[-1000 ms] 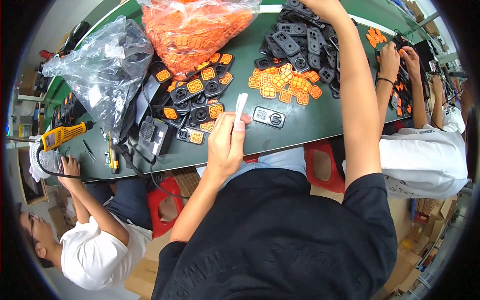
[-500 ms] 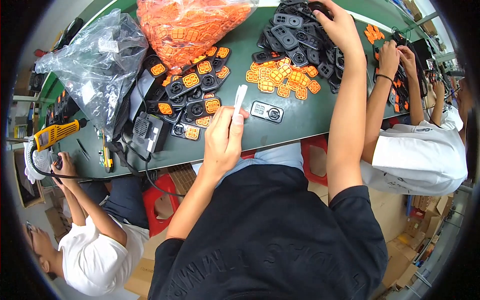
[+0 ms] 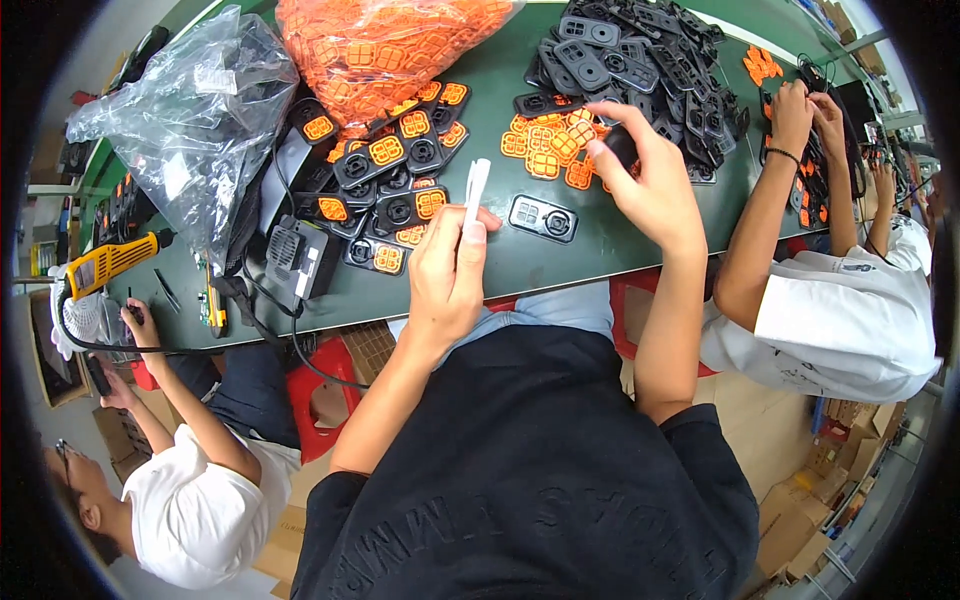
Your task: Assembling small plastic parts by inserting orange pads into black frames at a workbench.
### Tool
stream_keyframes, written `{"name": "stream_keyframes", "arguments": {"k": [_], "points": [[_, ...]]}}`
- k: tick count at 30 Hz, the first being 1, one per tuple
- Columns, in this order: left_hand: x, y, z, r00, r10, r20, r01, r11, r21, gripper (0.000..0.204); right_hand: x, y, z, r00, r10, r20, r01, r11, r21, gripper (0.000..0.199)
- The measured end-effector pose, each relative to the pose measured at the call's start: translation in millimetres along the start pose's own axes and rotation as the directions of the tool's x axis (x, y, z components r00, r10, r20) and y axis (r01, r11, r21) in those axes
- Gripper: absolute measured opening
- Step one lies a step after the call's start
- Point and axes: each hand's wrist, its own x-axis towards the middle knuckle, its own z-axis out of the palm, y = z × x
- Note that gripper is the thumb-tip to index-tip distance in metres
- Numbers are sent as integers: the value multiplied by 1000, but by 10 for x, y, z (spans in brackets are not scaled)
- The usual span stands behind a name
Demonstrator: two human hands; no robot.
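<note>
My left hand (image 3: pixel 447 275) is closed around a slim white tool (image 3: pixel 478 185) that looks like tweezers, its tip pointing up and away. My right hand (image 3: pixel 655 190) is curled above the near edge of the loose orange pads (image 3: pixel 543 165), with a black plastic cover (image 3: pixel 622 148) between thumb and fingers, mostly hidden by them. Between my hands, a single black cover (image 3: pixel 543 218) with a round opening lies flat on the green table (image 3: pixel 590 255). Beyond my right hand rises a heap of black covers (image 3: pixel 640 60).
Black covers fitted with orange pads (image 3: pixel 385 190) are piled left of my left hand. Behind them stand a bag of orange pads (image 3: pixel 375 50) and a clear plastic bag (image 3: pixel 205 120). A black device with a cable (image 3: pixel 300 262) sits near the edge. People in white (image 3: pixel 215 500) work on both sides.
My right hand has come back from the far heap toward me, bringing a black cover over the orange pads. My left hand stays in place with the white tool.
</note>
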Motion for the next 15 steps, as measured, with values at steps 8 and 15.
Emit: {"name": "stream_keyframes", "arguments": {"k": [8, 15], "points": [[-18, 6, 12, 1000, -19, -17, 20, 999, 28, 23, 606, 440, -183, 923, -161, -350, 124, 984, -128, 38], [-27, 24, 24, 999, -34, -16, 35, 998, 55, 23, 1305, 786, -584, 945, -140, -297, -2, 902, -433, 40]]}}
